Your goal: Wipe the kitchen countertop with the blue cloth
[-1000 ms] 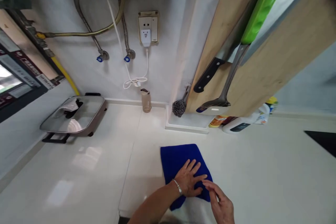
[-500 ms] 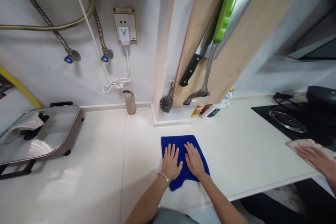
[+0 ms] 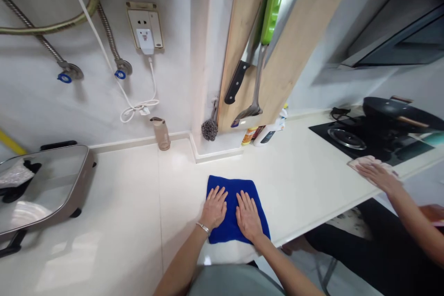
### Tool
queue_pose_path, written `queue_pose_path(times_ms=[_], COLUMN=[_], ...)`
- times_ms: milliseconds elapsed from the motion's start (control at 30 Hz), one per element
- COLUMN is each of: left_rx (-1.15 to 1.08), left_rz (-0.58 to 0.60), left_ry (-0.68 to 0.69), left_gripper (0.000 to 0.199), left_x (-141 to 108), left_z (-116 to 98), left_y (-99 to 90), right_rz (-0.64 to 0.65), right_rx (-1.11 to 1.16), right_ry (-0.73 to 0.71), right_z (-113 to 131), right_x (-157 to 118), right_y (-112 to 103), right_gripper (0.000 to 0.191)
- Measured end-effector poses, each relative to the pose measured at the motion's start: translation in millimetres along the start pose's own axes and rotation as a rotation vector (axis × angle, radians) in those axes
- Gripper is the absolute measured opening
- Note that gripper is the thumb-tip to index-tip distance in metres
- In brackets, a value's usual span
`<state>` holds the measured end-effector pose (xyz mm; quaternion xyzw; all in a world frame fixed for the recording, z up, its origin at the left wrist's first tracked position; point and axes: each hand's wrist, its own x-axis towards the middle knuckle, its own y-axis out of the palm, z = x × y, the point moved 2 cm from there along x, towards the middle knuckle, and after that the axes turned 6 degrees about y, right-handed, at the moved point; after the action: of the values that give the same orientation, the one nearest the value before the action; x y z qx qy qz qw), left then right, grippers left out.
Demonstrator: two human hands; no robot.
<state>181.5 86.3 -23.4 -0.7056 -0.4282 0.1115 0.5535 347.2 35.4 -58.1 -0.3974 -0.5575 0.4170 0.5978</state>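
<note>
A blue cloth [image 3: 231,217] lies spread on the white countertop [image 3: 185,203], near its front edge. On the cloth's left side rests my left hand [image 3: 214,209], palm down and fingers stretched out, a silvery bracelet at its wrist. My right hand [image 3: 249,216] is pressed flat on the right half of the same cloth, its fingers extended. Neither hand grips the fabric. The undersides of both palms are hidden.
At right another person's hand [image 3: 379,176] lies on a pale cloth [image 3: 357,162] beside the black stove [image 3: 398,152] with a wok [image 3: 388,113]. An electric pan [image 3: 74,180] stands left, a brown bottle [image 3: 161,134] by the wall. Knives and a cutting board [image 3: 298,51] hang above.
The view has turned to the right. The blue cloth is flatter and squarer at its front edge, and my hands lie slightly farther apart on it.
</note>
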Motion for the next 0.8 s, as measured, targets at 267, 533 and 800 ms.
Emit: queue_pose_path(times_ms=[267,533,800], left_rx=[0.094,0.231,0.349], left_rz=[-0.005,0.030,-0.031], left_ry=[0.025,0.001,0.031], left_gripper=[0.052,0.064,0.063], left_x=[-22,-9,9], left_z=[-8,1,9], left_y=[6.5,12.1,22.8], right_rz=[0.026,0.043,0.052], right_rx=[0.092,0.116,0.193], right_ry=[-0.050,0.049,0.036], right_z=[-4,-6,-19], right_x=[-6,6,17], right_y=[-13,-23,-27], right_gripper=[0.052,0.055,0.056])
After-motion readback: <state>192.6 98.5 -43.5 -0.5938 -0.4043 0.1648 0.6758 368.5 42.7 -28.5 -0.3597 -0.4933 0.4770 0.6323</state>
